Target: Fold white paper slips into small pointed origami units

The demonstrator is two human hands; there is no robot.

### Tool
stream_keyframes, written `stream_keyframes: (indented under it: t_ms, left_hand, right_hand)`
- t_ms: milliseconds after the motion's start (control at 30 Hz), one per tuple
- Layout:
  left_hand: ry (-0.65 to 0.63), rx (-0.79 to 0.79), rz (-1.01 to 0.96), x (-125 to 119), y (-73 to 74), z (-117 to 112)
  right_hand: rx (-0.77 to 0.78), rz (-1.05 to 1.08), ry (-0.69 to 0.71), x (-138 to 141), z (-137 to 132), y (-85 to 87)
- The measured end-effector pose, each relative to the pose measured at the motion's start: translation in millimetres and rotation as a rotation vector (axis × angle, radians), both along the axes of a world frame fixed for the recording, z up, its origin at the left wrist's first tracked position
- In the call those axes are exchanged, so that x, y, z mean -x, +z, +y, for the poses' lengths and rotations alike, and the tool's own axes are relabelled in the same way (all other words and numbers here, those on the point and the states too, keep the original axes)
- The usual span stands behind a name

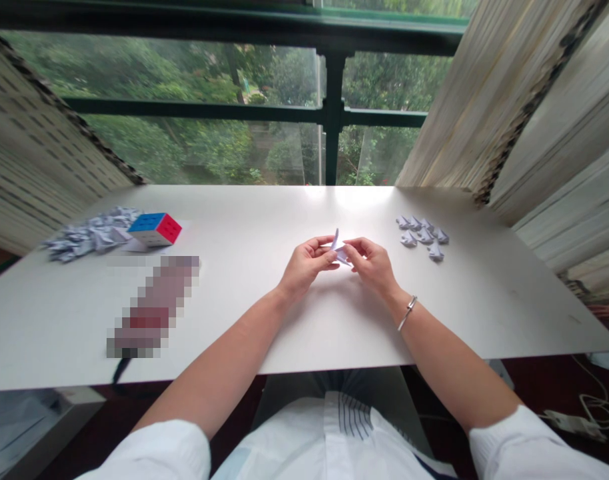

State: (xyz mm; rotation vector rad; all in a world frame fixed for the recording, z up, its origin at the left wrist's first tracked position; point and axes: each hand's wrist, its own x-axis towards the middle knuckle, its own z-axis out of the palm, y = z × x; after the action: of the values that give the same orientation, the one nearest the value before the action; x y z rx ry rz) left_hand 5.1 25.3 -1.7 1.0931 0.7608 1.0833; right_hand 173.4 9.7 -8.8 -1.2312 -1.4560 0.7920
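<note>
Both my hands meet over the middle of the white table, pinching a small piece of folded white paper. My left hand grips its left side with fingers curled. On the paper's right side my right hand pinches it; a thin bracelet sits on that wrist. The paper stands slightly above the tabletop with a pointed flap sticking up.
Several small folded paper pieces lie to the right of my hands. At the far left a heap of paper pieces sits beside a colourful puzzle cube. A blurred-out object lies front left. Curtains flank the window behind the table.
</note>
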Motion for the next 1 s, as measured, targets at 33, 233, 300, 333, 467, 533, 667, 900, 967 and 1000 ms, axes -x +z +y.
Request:
stream_keyframes:
  t_ms: [33, 233, 300, 333, 467, 533, 667, 900, 967, 1000]
  left_hand:
    - [0.0, 0.0, -0.004, 0, 0.4, 0]
    - [-0.007, -0.016, 0.005, -1, 2.8, -1]
    - [-0.01, -0.017, 0.018, -1, 3.2, -2]
    - [-0.009, -0.016, 0.023, -2, 3.3, -2]
    - [0.023, 0.0, 0.032, -2, 4.1, -3]
    - [0.035, 0.018, 0.032, -2, 4.6, -3]
    - [-0.007, 0.055, 0.022, -3, 6.1, -3]
    - [0.064, 0.118, -0.07, 1, 8.7, 0]
    - [0.065, 0.137, -0.084, 2, 8.2, 1]
    - [0.053, 0.143, -0.076, 2, 7.6, 1]
  right_hand:
    - [-0.003, -0.002, -0.007, 0, 0, 0.1]
    - [0.083, 0.185, -0.065, 1, 3, 1.1]
    - [0.15, 0.296, -0.061, 3, 3, 2.4]
    - [0.188, 0.348, -0.048, 3, 3, 3.3]
    - [0.327, 0.488, 0.032, 5, 1, 7.9]
    - [0.363, 0.509, 0.063, 6, 0, 9.8]
    - [0.373, 0.506, 0.103, 7, -2, 11.3]
    - [0.299, 0.341, 0.162, 8, -2, 7.8]
    - [0.314, 0.327, 0.171, 8, -3, 6.7]
    - [0.326, 0.34, 0.167, 8, -3, 6.7]
